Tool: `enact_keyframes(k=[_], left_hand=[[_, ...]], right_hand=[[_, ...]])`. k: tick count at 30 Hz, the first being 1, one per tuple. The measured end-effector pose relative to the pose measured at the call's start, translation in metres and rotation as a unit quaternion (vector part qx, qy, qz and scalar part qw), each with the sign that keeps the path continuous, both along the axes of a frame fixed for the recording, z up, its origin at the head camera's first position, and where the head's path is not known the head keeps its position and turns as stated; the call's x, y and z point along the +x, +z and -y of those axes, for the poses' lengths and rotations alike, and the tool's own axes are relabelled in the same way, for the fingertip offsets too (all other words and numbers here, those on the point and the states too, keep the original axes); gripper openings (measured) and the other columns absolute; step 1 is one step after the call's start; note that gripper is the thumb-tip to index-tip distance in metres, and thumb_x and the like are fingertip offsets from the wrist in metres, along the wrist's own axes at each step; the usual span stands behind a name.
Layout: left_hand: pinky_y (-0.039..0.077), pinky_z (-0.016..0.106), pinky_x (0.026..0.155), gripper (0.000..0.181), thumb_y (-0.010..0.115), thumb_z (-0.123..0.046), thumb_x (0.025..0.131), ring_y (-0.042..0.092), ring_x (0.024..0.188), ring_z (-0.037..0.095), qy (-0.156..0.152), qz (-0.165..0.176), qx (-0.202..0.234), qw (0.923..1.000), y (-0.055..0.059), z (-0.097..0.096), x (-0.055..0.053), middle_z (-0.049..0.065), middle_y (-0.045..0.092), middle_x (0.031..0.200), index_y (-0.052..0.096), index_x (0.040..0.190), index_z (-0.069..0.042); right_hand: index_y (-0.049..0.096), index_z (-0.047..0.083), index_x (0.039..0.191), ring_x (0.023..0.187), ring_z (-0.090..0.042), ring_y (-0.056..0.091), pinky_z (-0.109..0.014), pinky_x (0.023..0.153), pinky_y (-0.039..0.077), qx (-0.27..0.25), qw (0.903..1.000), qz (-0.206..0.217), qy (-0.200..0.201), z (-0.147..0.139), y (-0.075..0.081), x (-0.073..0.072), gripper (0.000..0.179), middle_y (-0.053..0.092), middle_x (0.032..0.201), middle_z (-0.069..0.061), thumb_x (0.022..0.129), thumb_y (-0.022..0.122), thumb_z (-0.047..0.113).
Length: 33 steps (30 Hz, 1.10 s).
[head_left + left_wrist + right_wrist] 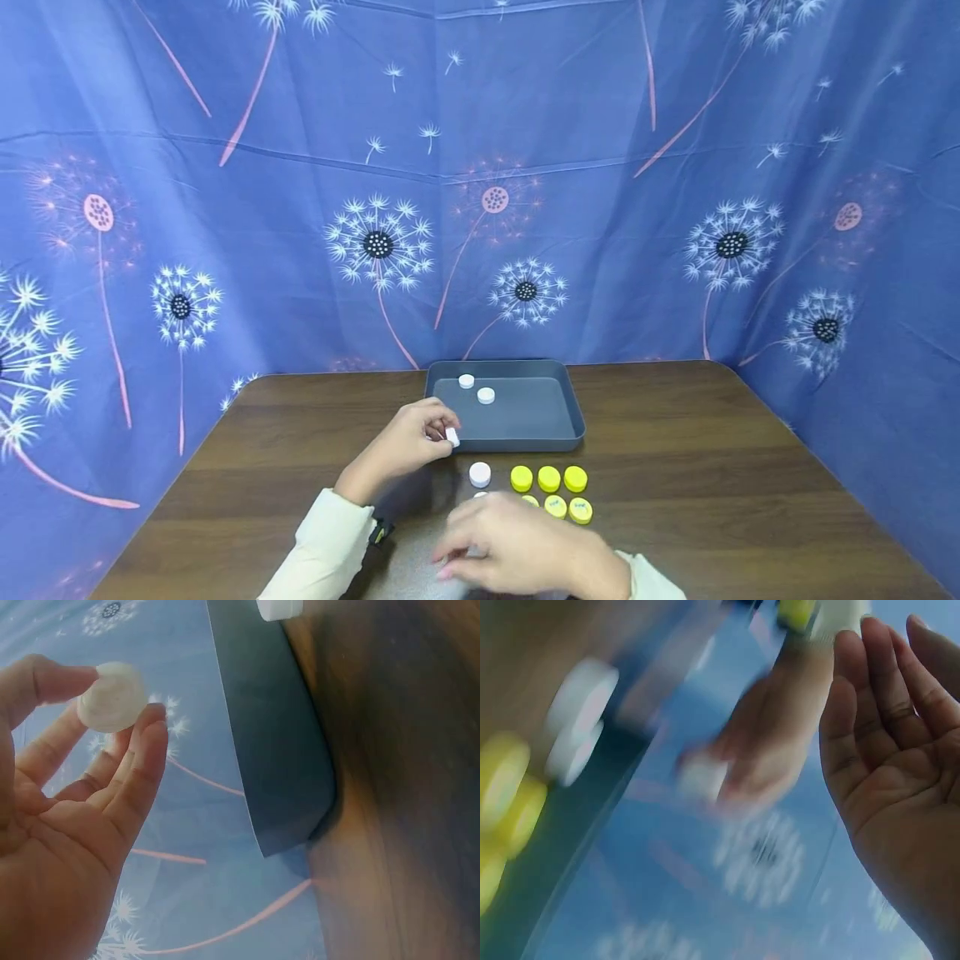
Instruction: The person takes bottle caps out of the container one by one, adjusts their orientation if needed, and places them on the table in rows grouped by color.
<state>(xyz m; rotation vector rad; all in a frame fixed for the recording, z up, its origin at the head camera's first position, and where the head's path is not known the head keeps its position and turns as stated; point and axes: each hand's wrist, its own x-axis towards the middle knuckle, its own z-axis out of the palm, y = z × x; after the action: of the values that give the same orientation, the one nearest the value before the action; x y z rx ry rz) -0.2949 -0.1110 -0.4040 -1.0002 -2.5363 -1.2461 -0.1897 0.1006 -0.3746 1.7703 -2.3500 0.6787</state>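
My left hand [417, 432] pinches a white bottle cap [116, 699] between thumb and fingertips, at the front left corner of the grey tray [528, 410]. Inside that tray lie two white caps, one [467, 381] near the back and another [486, 396] a little closer. My right hand [517, 542] is over the near part of the table, fingers loosely bent, with nothing in its grasp. It partly covers a white cap [481, 495] and a yellow cap [530, 500]. Just beyond it is one more white cap [480, 474].
Several yellow caps stand in two rows on the wooden table [675, 450], right of the white ones; one is this yellow cap [575, 479]. Some in the nearer row bear blue marks. A blue dandelion-print curtain [600, 208] hangs behind the table.
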Motion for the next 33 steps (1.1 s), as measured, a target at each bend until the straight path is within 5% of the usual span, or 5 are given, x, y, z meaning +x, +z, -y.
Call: enact_keyframes(k=[5, 10, 14, 21, 33], left_hand=[[0.054, 0.025, 0.066, 0.018, 0.072, 0.006, 0.073, 0.059, 0.075, 0.011, -0.002, 0.003, -0.038, 0.9993, -0.003, 0.003, 0.001, -0.002, 0.059, 0.082, 0.066, 0.084, -0.006], [0.05, 0.022, 0.065, 0.017, 0.074, 0.003, 0.073, 0.057, 0.071, 0.007, -0.019, 0.008, -0.092, 0.9955, -0.005, 0.002, 0.003, -0.001, 0.057, 0.079, 0.062, 0.078, -0.008], [0.047, 0.023, 0.062, 0.017, 0.075, -0.001, 0.076, 0.052, 0.07, 0.007, -0.007, 0.026, -0.146, 0.9889, -0.008, 0.001, 0.005, -0.002, 0.054, 0.079, 0.061, 0.075, -0.011], [0.045, 0.023, 0.062, 0.02, 0.076, -0.004, 0.077, 0.049, 0.069, 0.006, -0.001, 0.019, -0.193, 0.9809, -0.012, -0.003, 0.005, -0.004, 0.054, 0.078, 0.061, 0.072, -0.016], [0.04, 0.024, 0.06, 0.025, 0.078, -0.008, 0.08, 0.044, 0.066, 0.006, 0.017, -0.001, -0.252, 0.9676, -0.02, -0.007, 0.005, -0.011, 0.048, 0.066, 0.059, 0.068, -0.02]], right_hand=[[0.076, 0.017, 0.097, 0.078, 0.008, 0.056, -0.016, 0.07, 0.05, -0.047, 0.9924, 0.032, -0.109, -0.044, -0.003, -0.04, 0.007, 0.067, 0.088, 0.014, 0.092, 0.072, 0.019], [0.077, 0.015, 0.096, 0.078, -0.001, 0.06, -0.025, 0.068, 0.053, -0.059, 0.9646, 0.056, -0.251, -0.09, -0.013, -0.08, 0.007, 0.068, 0.088, 0.012, 0.09, 0.074, 0.013], [0.076, 0.011, 0.096, 0.082, -0.01, 0.064, -0.029, 0.069, 0.054, -0.056, 0.9457, 0.056, -0.315, -0.117, -0.026, -0.1, 0.01, 0.07, 0.09, 0.006, 0.087, 0.076, 0.008], [0.076, 0.005, 0.096, 0.085, -0.019, 0.064, -0.031, 0.07, 0.053, -0.037, 0.9311, 0.068, -0.356, -0.138, -0.043, -0.116, 0.012, 0.07, 0.092, -0.001, 0.085, 0.077, 0.003], [0.078, 0.015, 0.081, 0.084, -0.015, 0.06, -0.037, 0.074, 0.051, -0.008, 0.9381, 0.03, -0.345, -0.139, -0.046, -0.122, 0.011, 0.068, 0.08, 0.013, 0.08, 0.08, 0.004]])
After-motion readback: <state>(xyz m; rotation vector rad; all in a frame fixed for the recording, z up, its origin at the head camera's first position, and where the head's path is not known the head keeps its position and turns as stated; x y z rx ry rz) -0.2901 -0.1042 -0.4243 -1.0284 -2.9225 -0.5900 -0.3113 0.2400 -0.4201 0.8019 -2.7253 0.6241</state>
